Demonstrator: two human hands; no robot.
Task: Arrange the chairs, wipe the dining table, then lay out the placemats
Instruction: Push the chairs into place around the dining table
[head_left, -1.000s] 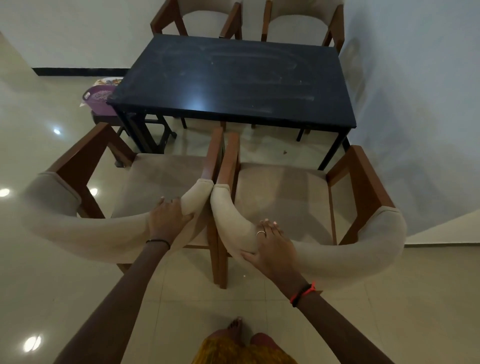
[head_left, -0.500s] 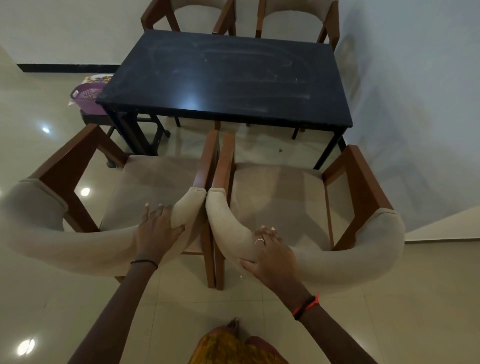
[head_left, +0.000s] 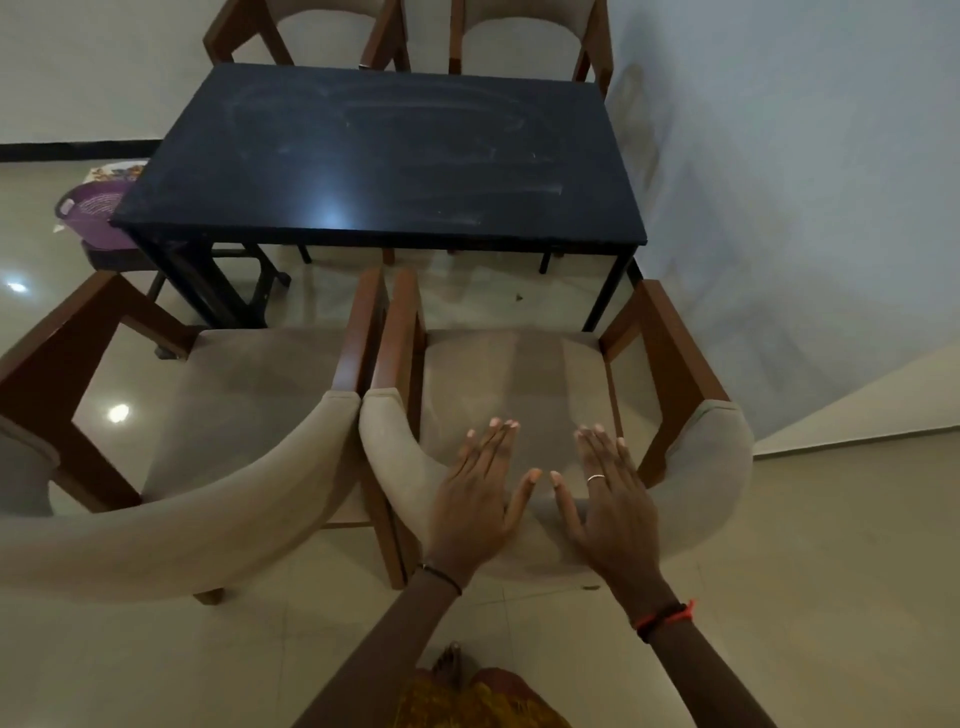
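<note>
Both my hands have shifted onto the right chair (head_left: 519, 395)'s backrest: left hand (head_left: 475, 499) and right hand (head_left: 613, 499) flat, fingers spread, gripping nothing; the dining table (head_left: 384, 156) lies straight ahead.

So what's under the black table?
Under the table: its black legs, bare floor, and the far chairs' legs. A dark stool shows at the left end; the tabletop hides its upper part.

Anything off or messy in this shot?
The black table top shows pale smears and streaks, so it looks unwiped. The two near chairs sit pulled back from it, armrests nearly touching. Nothing spilled or broken.
</note>
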